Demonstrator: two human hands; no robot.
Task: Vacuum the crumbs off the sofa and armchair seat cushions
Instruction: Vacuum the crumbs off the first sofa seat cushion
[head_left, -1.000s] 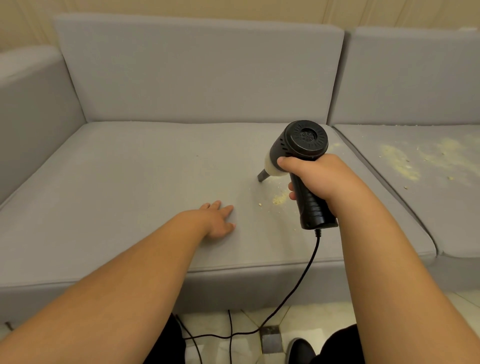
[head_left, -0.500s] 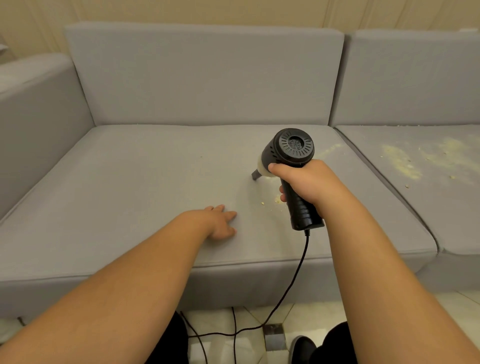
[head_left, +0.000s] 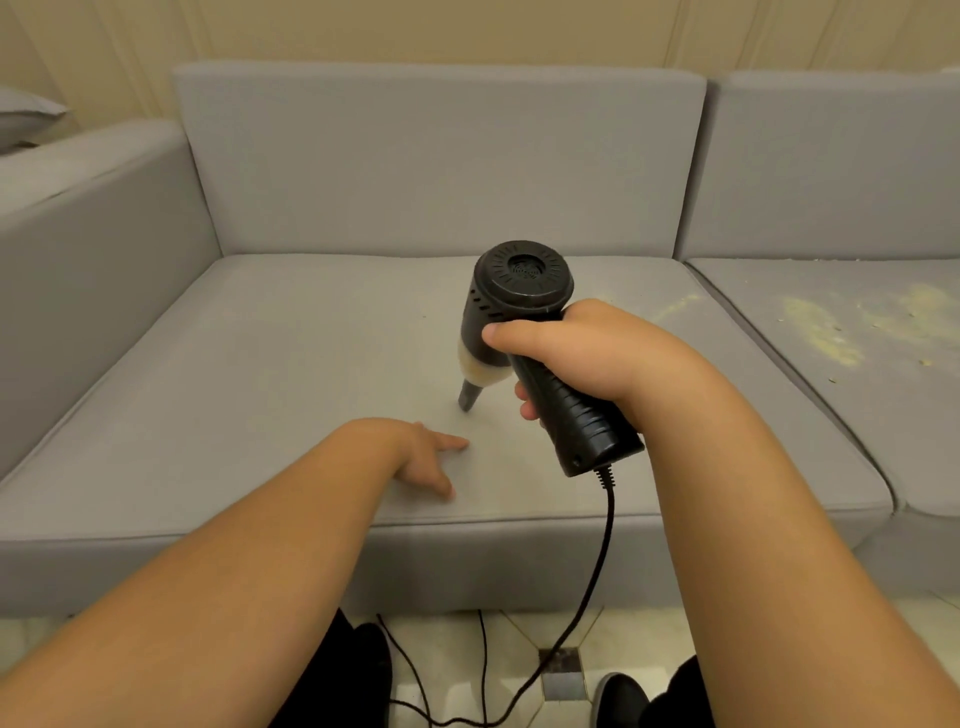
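Observation:
My right hand (head_left: 587, 358) grips the handle of a black handheld vacuum (head_left: 519, 291), nozzle tip (head_left: 467, 401) pointing down at the grey sofa seat cushion (head_left: 249, 395). Its clear dust cup holds pale crumbs. My left hand (head_left: 426, 457) lies flat on the cushion, fingers spread, just below and left of the nozzle. A thin streak of crumbs (head_left: 675, 306) lies near the cushion's right edge. The neighbouring seat cushion (head_left: 779, 415) on the right carries broad patches of yellowish crumbs (head_left: 821, 332).
The vacuum's black cord (head_left: 602, 561) hangs from the handle over the sofa front to the tiled floor (head_left: 509, 670). A grey armrest (head_left: 93, 249) bounds the left side; back cushions (head_left: 441, 161) stand behind. My shoe (head_left: 618, 699) is on the floor.
The vacuum moved left and toward me across the cushion; the small crumb patch near the nozzle is no longer visible. My left hand stayed planted on the cushion.

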